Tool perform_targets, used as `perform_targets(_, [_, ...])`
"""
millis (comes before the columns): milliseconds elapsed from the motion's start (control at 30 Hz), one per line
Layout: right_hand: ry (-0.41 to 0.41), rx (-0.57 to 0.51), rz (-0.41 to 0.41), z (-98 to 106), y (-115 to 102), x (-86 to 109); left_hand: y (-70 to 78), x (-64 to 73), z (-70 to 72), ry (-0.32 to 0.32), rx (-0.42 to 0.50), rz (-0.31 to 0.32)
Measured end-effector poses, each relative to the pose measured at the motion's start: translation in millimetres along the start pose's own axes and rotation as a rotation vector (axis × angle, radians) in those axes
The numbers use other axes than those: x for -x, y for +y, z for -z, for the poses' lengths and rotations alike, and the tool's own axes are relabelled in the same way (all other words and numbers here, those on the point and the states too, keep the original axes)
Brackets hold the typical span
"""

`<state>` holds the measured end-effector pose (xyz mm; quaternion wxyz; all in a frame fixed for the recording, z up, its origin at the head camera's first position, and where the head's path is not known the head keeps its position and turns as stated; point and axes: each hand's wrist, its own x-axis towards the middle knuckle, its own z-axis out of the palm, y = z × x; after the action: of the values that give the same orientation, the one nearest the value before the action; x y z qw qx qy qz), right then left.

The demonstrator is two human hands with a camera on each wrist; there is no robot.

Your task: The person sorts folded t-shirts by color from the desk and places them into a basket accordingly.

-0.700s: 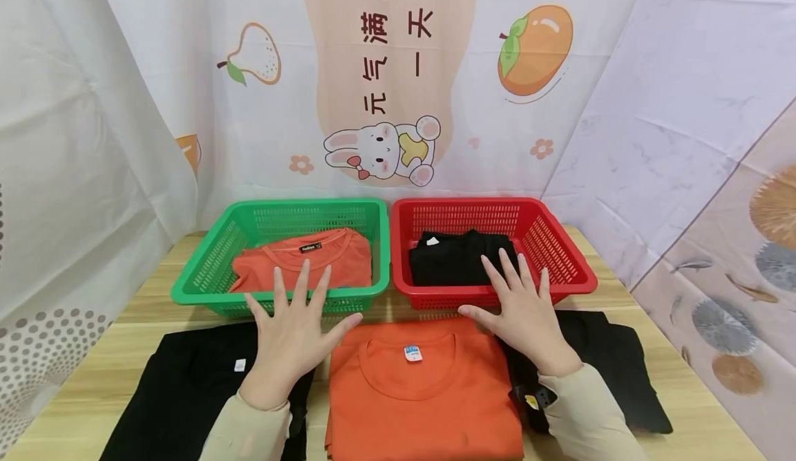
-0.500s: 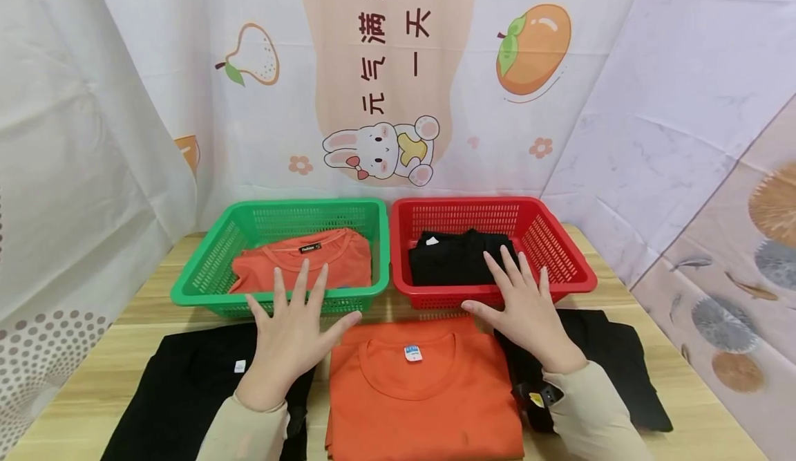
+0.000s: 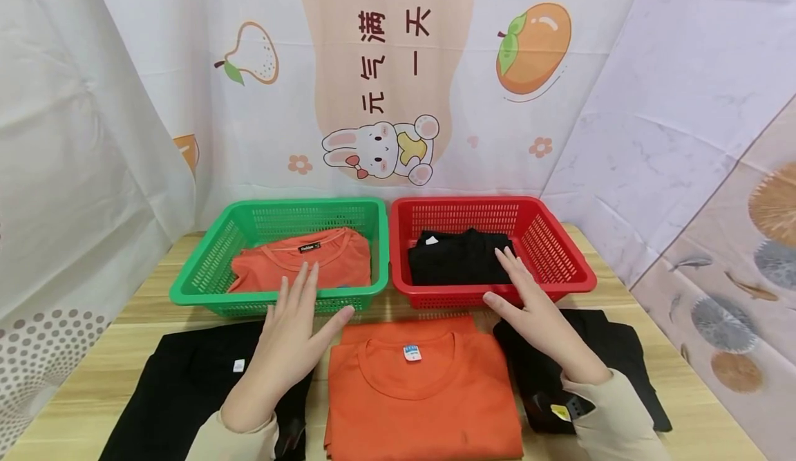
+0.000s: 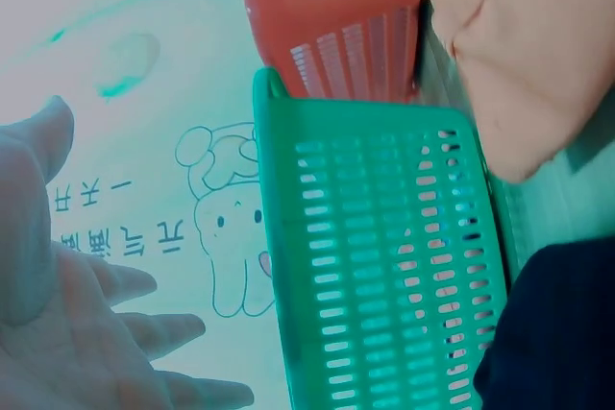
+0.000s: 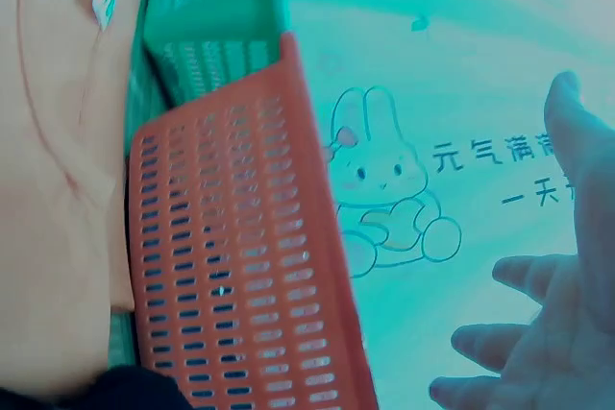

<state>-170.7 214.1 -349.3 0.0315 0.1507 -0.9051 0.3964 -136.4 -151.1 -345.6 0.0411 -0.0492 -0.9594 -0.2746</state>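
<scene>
My left hand (image 3: 289, 343) hovers in front of the green basket (image 3: 194, 283), over the edge of a folded black garment (image 3: 186, 378); its fingers are straight and hold nothing. My right hand (image 3: 544, 319) is likewise empty, fingers extended, before the red basket (image 3: 569, 257) and above another black garment (image 3: 616, 357). Between the hands lies a folded orange T-shirt (image 3: 429, 406) with a white and blue neck label. An orange shirt (image 3: 336, 260) with a black label sits inside the green basket. Folded black clothing (image 3: 457, 259) with a white tag lies in the red one.
Both baskets stand side by side at the back of the wooden table (image 3: 81, 412). Behind them hangs a white printed curtain (image 3: 261, 129) with a rabbit and fruit. More patterned cloth (image 3: 703, 240) covers the right side.
Both hands have turned, and their spread fingers have drawn closer together. The right hand has shifted right, the left slightly left. The clothes and baskets stay in place.
</scene>
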Motion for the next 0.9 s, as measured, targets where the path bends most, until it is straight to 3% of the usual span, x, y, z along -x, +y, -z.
perform_targets(433, [-0.099, -0.409, -0.015, 7.8, -1.9, 26.7, 4.6, 22.8, -6.6, -0.044, 0.216, 0.032])
perform_targets(633, [-0.163, -0.655, 0.072, 7.2, 8.2, 33.1, 1.0, 23.5, -8.7, -0.088, 0.348, 0.083])
perform_targets(767, [-0.166, -0.725, 0.074, 2.1, 15.8, 35.8, -2.2, 23.4, -13.5, -0.101, 0.436, 0.088])
perform_targets(900, [-0.156, -0.741, 0.022, -4.8, 21.5, 37.0, -5.8, 23.6, -20.6, -0.109, 0.506, 0.1])
